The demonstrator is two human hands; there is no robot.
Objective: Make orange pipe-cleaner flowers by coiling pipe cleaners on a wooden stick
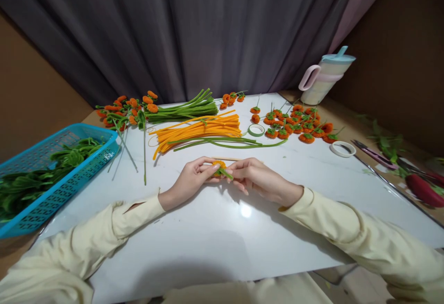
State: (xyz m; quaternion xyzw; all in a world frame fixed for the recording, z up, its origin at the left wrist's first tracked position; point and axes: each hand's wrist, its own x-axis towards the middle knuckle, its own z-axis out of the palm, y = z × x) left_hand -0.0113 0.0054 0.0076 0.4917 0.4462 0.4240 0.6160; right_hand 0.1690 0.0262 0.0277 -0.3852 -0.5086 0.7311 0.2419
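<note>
At the middle of the table, my left hand (192,177) pinches a small orange pipe-cleaner flower (219,164) between thumb and fingers. My right hand (265,180) meets it from the other side, its thumb and fingers closed on a short green pipe cleaner (225,173) that lies against the flower. The fingertips cover part of both pieces. Just behind the hands lies a thin wooden stick (227,159). Beyond it are a few loose green pipe cleaners (236,142) and a bundle of orange pipe cleaners (199,133).
A blue basket (86,165) of green leaves stands left. Finished-looking orange flowers (133,102) lie behind it, beside green pipe cleaners (189,109). Right are many orange flower heads (294,121), tape rolls (256,130), pink-handled pliers (378,158) and a lidded cup (324,79).
</note>
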